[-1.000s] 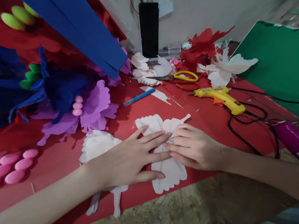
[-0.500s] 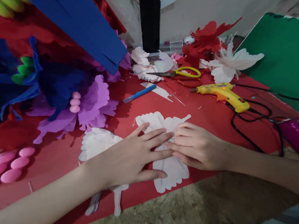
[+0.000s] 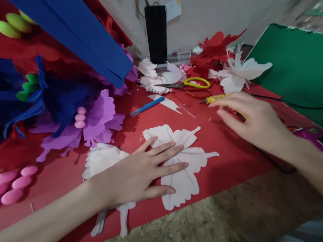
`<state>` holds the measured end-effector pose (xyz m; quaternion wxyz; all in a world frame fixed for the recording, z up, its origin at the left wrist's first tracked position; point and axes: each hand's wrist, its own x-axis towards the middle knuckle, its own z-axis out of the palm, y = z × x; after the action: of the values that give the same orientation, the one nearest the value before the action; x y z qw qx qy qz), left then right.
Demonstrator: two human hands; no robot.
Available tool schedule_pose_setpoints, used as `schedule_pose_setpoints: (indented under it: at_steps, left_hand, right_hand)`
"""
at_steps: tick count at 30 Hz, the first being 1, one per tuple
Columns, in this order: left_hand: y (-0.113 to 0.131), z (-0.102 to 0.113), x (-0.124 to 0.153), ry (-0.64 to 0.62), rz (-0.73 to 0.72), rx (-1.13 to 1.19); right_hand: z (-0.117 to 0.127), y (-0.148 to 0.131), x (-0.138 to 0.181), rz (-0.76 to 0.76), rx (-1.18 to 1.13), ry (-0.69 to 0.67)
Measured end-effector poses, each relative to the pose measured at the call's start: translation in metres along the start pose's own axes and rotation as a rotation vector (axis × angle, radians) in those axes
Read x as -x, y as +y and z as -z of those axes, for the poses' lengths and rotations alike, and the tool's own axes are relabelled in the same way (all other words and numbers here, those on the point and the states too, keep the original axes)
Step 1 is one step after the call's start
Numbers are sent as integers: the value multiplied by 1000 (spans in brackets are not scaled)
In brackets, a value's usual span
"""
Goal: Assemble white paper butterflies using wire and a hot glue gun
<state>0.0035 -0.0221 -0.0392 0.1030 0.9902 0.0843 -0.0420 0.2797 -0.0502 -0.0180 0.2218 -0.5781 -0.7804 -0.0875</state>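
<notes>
My left hand point(image 3: 153, 167) lies flat, fingers spread, pressing on a white butterfly-shaped cutout point(image 3: 182, 186) with scalloped edges. Under my left wrist is a stack of similar white cutouts point(image 3: 103, 160), partly covered by the arm. My right hand point(image 3: 246, 111) is over the yellow hot glue gun point(image 3: 216, 98), thumb and fingers apart. It hides most of the gun's body, and only the nozzle end and a bit of the handle show. Whether the fingers touch the gun, I cannot make out.
Behind the cutout lie a blue pen point(image 3: 147, 106), yellow-handled scissors point(image 3: 196, 82) and white scraps point(image 3: 167, 103). Purple point(image 3: 100, 110), blue and red paper shapes crowd the left, near pink egg-shaped pieces point(image 3: 21, 178). A phone point(image 3: 157, 34) stands at the back; a green board point(image 3: 298, 63) leans right.
My right hand has left the white cutout and moved right and up to the glue gun, uncovering the cutout's right tip. My left hand stays on the cutout. The view has shifted slightly.
</notes>
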Motion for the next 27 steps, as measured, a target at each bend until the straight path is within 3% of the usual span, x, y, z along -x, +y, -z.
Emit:
schedule_pose_setpoints:
  at_steps: [2, 5, 8, 15, 18, 23, 27]
  left_hand:
    - [0, 0, 1, -2, 10, 1]
    - [0, 0, 1, -1, 5, -5]
    - [-1, -1, 1, 1, 1, -18]
    - [0, -1, 3, 18, -6, -27]
    - [0, -2, 3, 19, -3, -27]
    - [-1, -2, 1, 11, 2, -22]
    - [0, -1, 0, 9, 10, -14]
  right_hand:
    - [1, 26, -3, -260, 224, -99]
    - [-7, 57, -1, -409, 299, -176]
    - [-17, 69, 2, -495, 300, -244]
    - [-7, 59, -3, -610, 250, -209]
    - [2, 54, -4, -644, 232, -121]
    - [3, 50, 3, -629, -113, 104]
    - [0, 44, 7, -580, -176, 43]
